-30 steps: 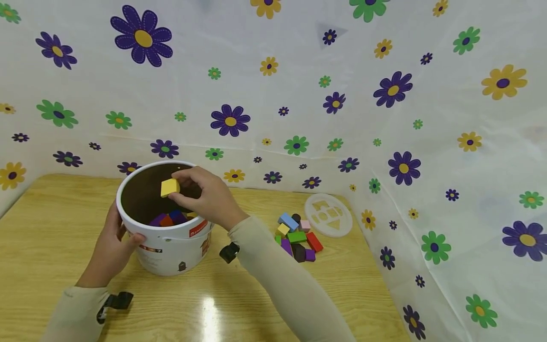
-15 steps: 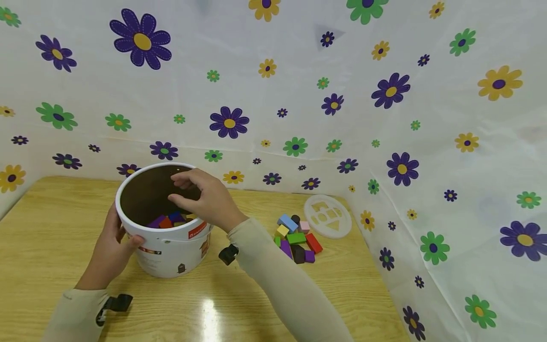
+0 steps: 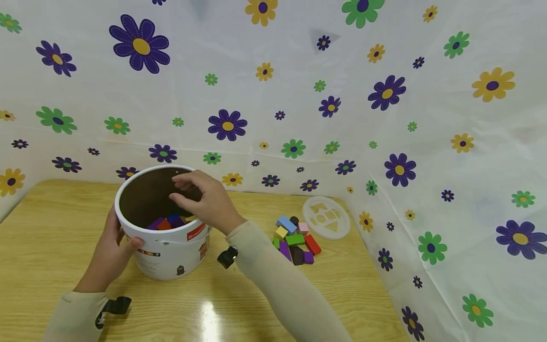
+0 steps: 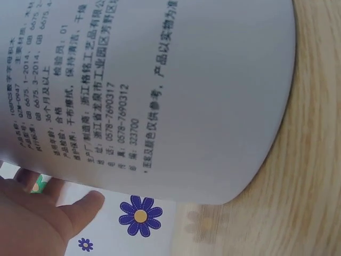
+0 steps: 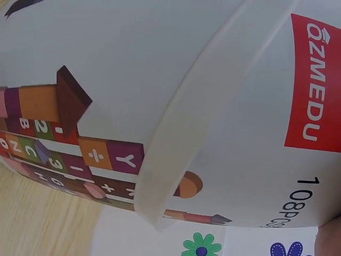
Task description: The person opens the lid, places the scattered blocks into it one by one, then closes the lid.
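Note:
A white bucket (image 3: 171,259) with printed pictures stands on the table, and several coloured blocks (image 3: 165,223) lie at its bottom. My left hand (image 3: 107,251) holds the bucket's left side, thumb on the front just below the rim. The left wrist view shows printed text on the bucket wall (image 4: 213,106) beside that hand. Over the bucket's right rim, my right hand (image 3: 207,199) reaches into the opening. Its thumb and fingers are apart with nothing between them. In the right wrist view, the bucket's pale handle strap (image 5: 181,117) crosses the wall near a red label (image 5: 314,85).
On the wooden table (image 3: 239,294), a pile of coloured blocks (image 3: 295,240) lies to the right of the bucket. Behind it is a round white lid (image 3: 326,217) with shape cutouts. A flower-patterned sheet (image 3: 256,95) rises along the back and right.
The yellow block that my right hand pinched a second ago has been let go inside the bucket. The right hand stays over the opening, and the left hand keeps its place.

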A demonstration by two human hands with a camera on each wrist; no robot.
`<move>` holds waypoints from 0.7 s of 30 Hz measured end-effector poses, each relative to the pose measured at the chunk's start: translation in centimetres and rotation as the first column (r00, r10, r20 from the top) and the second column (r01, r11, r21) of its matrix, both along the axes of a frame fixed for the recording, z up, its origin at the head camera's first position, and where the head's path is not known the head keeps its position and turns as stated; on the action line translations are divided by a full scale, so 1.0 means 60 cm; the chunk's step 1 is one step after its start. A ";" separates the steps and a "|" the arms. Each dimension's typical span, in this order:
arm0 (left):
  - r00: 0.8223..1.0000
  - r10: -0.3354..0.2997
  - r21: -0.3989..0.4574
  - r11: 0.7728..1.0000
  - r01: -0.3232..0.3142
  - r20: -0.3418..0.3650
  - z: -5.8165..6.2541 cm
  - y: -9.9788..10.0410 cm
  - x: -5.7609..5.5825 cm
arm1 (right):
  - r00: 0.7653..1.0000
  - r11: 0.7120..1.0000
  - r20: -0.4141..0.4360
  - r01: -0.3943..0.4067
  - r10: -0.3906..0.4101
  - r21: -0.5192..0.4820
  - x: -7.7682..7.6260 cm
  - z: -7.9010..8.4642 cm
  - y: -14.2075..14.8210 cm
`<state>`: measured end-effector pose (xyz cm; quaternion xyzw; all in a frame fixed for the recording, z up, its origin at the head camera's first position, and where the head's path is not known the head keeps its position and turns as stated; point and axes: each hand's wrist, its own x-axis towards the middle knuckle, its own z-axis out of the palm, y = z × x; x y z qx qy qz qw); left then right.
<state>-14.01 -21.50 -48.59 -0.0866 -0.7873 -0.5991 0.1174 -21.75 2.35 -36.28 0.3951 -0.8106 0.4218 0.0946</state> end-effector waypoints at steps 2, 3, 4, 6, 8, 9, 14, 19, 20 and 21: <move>1.000 -0.004 -0.007 1.000 0.004 -0.003 0.000 -0.001 0.000 | 1.000 1.000 -0.008 0.001 -0.002 -0.027 0.002 -0.001 0.005; 1.000 -0.004 -0.014 1.000 0.004 -0.005 0.000 -0.001 -0.001 | 1.000 0.999 -0.016 0.004 -0.004 -0.032 0.004 -0.001 0.008; 1.000 -0.004 -0.020 1.000 0.003 -0.006 0.000 -0.001 0.000 | 1.000 0.999 -0.027 0.004 -0.005 -0.044 0.005 -0.001 0.013; 1.000 -0.004 -0.029 1.000 0.004 -0.010 0.001 -0.002 0.000 | 0.998 0.998 -0.060 0.002 -0.006 -0.066 0.007 -0.001 0.028; 1.000 -0.005 -0.034 0.999 0.005 -0.012 0.002 -0.003 0.000 | 0.995 0.996 -0.099 0.001 -0.010 -0.090 0.008 -0.002 0.051; 1.000 -0.007 -0.037 0.999 0.007 -0.013 0.002 -0.004 -0.001 | 0.993 0.995 -0.116 0.005 -0.017 -0.102 0.008 -0.002 0.066; 0.999 -0.046 -0.025 0.999 0.045 -0.007 -0.001 -0.007 -0.004 | 0.983 0.987 -0.153 0.083 -0.104 -0.138 0.001 -0.012 0.164; 0.997 -0.068 -0.008 0.998 0.068 0.022 -0.008 -0.003 -0.005 | 0.971 0.972 -0.094 0.210 -0.219 -0.102 -0.009 -0.042 0.277; 0.997 -0.068 -0.006 0.998 0.068 0.027 -0.010 -0.003 -0.005 | 0.967 0.968 -0.076 0.235 -0.242 -0.089 -0.009 -0.050 0.300; 0.997 -0.068 -0.005 0.998 0.068 0.031 -0.012 -0.002 -0.005 | 0.963 0.963 -0.057 0.260 -0.265 -0.070 -0.008 -0.059 0.323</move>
